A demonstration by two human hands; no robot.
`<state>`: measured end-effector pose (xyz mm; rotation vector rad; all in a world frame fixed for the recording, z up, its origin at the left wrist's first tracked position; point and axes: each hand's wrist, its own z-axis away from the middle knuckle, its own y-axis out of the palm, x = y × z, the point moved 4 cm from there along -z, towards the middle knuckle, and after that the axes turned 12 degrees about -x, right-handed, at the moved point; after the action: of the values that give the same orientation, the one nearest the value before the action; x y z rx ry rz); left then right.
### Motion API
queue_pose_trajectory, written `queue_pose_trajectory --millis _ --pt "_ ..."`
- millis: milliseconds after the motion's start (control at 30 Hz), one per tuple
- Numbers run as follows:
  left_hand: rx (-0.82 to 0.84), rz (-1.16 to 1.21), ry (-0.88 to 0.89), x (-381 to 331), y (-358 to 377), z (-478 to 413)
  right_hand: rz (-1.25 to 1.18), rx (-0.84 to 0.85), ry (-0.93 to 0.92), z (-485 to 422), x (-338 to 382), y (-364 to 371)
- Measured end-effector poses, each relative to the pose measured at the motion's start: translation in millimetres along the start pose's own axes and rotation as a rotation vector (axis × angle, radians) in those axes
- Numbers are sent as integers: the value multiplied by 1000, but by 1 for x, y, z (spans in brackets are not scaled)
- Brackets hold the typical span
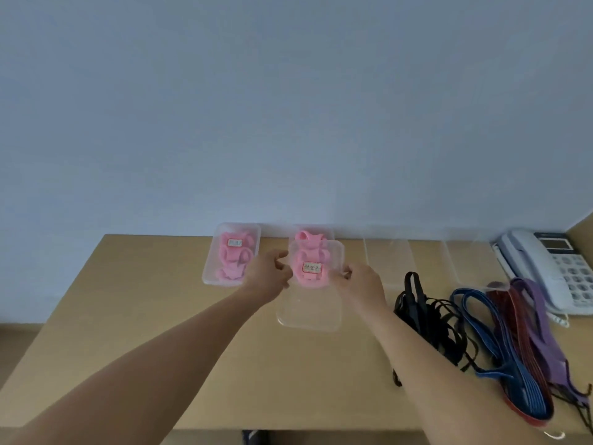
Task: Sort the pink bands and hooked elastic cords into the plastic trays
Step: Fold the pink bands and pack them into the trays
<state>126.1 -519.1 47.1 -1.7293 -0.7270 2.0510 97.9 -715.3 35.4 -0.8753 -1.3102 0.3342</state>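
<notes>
Tan desk (134,316), left hand (268,273) and right hand (359,282) pinching clear lid (334,253) over pink bands (308,236), label (312,267) unreadable.

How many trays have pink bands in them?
2. Left tray at the far edge of the desk; middle tray beside it, its labelled cover gripped by left hand and right hand. Overlapping clear plastic may hide more.

A person's left hand (268,273) and right hand (361,282) grip the sides of a labelled clear tray (336,252) of pink bands (308,255). A second filled tray (210,271) sits at its nine o'clock, with hooked elastic cords (513,342) at four o'clock.
</notes>
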Motion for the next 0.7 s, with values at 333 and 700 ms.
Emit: queue_pose_trajectory --millis 333,700 --pt "17 -301 130 14 32 -97 119 -49 39 -88 26 44" --pt "101 -222 127 29 57 -118 311 -40 139 -100 -5 54"
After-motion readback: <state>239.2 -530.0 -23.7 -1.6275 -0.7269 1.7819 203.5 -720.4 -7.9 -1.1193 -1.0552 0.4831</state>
